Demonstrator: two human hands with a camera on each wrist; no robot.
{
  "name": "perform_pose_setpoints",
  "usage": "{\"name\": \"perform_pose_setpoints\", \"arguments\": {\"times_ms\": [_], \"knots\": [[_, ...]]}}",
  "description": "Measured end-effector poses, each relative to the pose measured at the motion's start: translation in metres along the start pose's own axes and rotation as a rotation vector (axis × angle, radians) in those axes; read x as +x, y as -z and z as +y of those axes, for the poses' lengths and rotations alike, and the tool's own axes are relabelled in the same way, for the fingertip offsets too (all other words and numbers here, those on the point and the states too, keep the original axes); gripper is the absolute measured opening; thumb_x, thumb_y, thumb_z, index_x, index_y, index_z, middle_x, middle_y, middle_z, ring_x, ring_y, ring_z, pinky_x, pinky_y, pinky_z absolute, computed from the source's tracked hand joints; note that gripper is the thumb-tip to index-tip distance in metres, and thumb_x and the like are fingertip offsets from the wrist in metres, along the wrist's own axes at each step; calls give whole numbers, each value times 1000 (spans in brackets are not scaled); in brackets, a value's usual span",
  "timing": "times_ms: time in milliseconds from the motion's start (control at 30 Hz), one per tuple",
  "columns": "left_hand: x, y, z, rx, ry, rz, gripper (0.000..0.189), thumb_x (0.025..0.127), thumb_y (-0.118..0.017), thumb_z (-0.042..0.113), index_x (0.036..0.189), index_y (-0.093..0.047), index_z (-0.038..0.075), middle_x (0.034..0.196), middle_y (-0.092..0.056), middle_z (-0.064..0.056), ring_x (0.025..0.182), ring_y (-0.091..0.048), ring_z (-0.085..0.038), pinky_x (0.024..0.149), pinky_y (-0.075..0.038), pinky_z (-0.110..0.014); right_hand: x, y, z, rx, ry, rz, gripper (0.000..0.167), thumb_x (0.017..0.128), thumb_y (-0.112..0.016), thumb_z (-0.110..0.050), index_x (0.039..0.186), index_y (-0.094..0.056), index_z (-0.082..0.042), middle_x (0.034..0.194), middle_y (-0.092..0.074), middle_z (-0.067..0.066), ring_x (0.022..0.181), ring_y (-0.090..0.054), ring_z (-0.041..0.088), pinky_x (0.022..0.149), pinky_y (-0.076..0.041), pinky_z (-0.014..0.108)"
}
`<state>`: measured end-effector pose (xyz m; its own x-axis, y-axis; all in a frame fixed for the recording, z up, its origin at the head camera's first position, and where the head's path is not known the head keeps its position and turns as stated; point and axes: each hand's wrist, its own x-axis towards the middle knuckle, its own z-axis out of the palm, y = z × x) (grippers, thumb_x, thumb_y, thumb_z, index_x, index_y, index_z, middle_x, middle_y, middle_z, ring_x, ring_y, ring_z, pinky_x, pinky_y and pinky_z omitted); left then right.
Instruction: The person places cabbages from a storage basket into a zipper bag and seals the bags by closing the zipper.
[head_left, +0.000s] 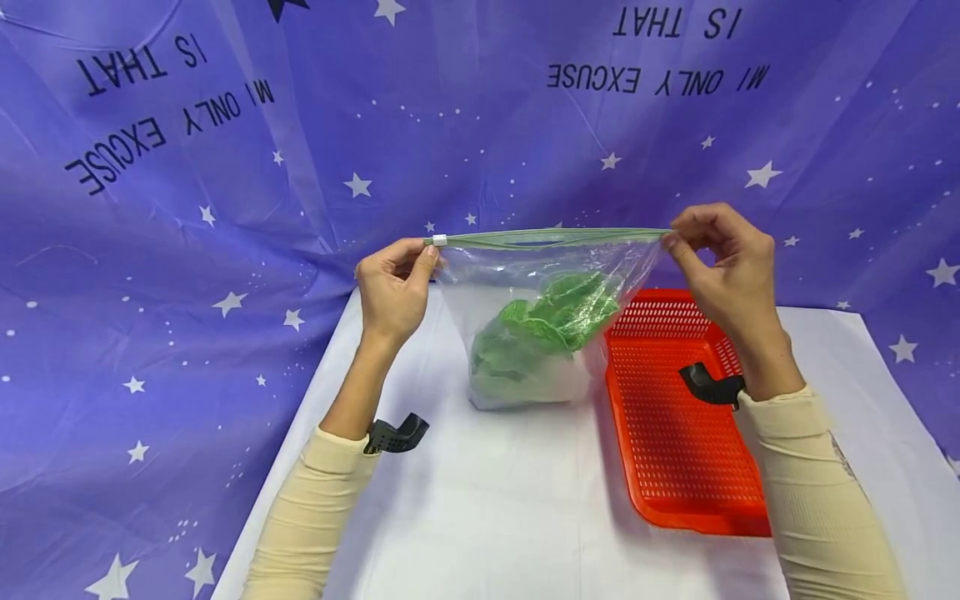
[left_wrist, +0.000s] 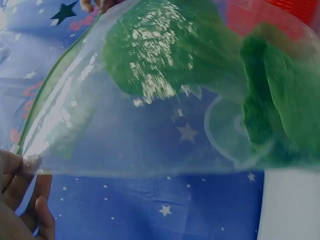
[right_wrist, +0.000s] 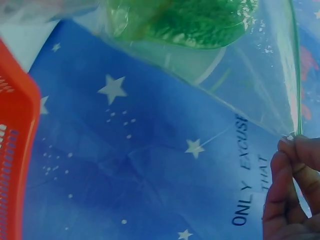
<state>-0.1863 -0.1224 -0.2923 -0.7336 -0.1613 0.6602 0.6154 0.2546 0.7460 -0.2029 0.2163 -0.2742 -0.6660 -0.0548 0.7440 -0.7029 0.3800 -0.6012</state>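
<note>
A clear zipper bag (head_left: 480, 292) with a green top strip hangs stretched between both hands, its lower part at the white table. Green leafy vegetable (head_left: 570, 312), like lettuce or cabbage leaves, lies inside. The left hand (head_left: 395, 287) pinches the bag's top left corner, right beside the white slider (head_left: 439, 240). At the opposite top corner, the right hand (head_left: 731, 262) pinches the strip's end between thumb and finger. In the right wrist view, the fingertips (right_wrist: 287, 145) grip that corner. The left wrist view shows the leaves (left_wrist: 165, 45) through the shiny plastic.
A red perforated plastic basket (head_left: 626, 450) stands on the white table (head_left: 480, 500), right of the bag and partly beneath the right forearm. Behind hangs a purple-blue cloth (head_left: 480, 150) with stars and lettering. Black mounts (head_left: 399, 433) are strapped at both wrists.
</note>
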Motion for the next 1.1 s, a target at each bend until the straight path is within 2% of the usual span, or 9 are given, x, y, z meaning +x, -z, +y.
{"name": "perform_pose_setpoints", "arguments": {"times_ms": [133,233,400,533,600,767,867,1000,1100], "knots": [[-3,-3,0,7,-40,-28,9,88,-62,-10,90,-70,-14,75,-68,-23,62,-63,-37,58,-48,-20,1,0,18,-156,21,-32,33,82,-69,11,115,-65,5,83,-69,20,72,-61,4,69,-46,17],[-4,-6,1,0,-100,-46,8,87,-62,-12,89,-69,-15,74,-68,-24,59,-62,-38,56,-48,-19,5,-6,20,-283,70,-59,39,83,-72,1,121,-65,-3,88,-70,14,79,-60,10,71,-44,18],[-5,-12,5,-6,-164,-58,7,86,-63,-13,88,-70,-14,72,-68,-22,56,-62,-35,54,-49,-20,16,-34,-7,-357,283,-125,34,85,-73,-13,117,-67,-3,102,-69,14,95,-58,33,85,-42,38],[-7,-15,7,-21,-175,-56,7,86,-63,-13,86,-70,-14,72,-68,-22,55,-62,-34,54,-49,-21,18,-69,-35,-302,394,-205,31,86,-73,-20,112,-70,-2,104,-69,13,98,-57,33,86,-41,45],[-8,-17,6,-30,-176,-61,6,86,-64,-12,87,-70,-14,72,-68,-22,55,-63,-34,54,-49,-22,19,-85,-46,-278,404,-238,29,86,-74,-21,109,-72,-4,102,-69,11,96,-57,31,83,-42,45],[-10,-20,-13,-55,-146,-86,7,88,-67,-7,92,-71,-11,75,-70,-18,57,-65,-29,56,-52,-25,20,-112,-60,-258,342,-297,23,84,-78,-22,102,-76,-9,95,-70,6,89,-58,27,74,-41,43],[-12,-21,-23,-82,-114,-112,9,90,-68,0,94,-73,-6,80,-73,-12,60,-67,-23,58,-54,-27,21,-121,-62,-263,313,-328,22,83,-79,-23,100,-77,-9,91,-70,3,84,-58,24,72,-41,42],[-13,-19,-25,-105,-97,-144,12,93,-67,6,96,-73,-3,85,-73,-8,64,-67,-21,61,-54,-30,21,-127,-62,-234,307,-346,14,84,-78,-18,94,-78,-9,84,-71,1,76,-59,22,65,-39,39],[-12,-15,-25,-96,-95,-132,13,93,-66,10,97,-73,-1,85,-73,-6,66,-67,-21,61,-53,-29,21,-130,-62,-217,311,-352,9,84,-78,-15,91,-77,-9,80,-71,-1,70,-60,19,61,-37,36]]}}
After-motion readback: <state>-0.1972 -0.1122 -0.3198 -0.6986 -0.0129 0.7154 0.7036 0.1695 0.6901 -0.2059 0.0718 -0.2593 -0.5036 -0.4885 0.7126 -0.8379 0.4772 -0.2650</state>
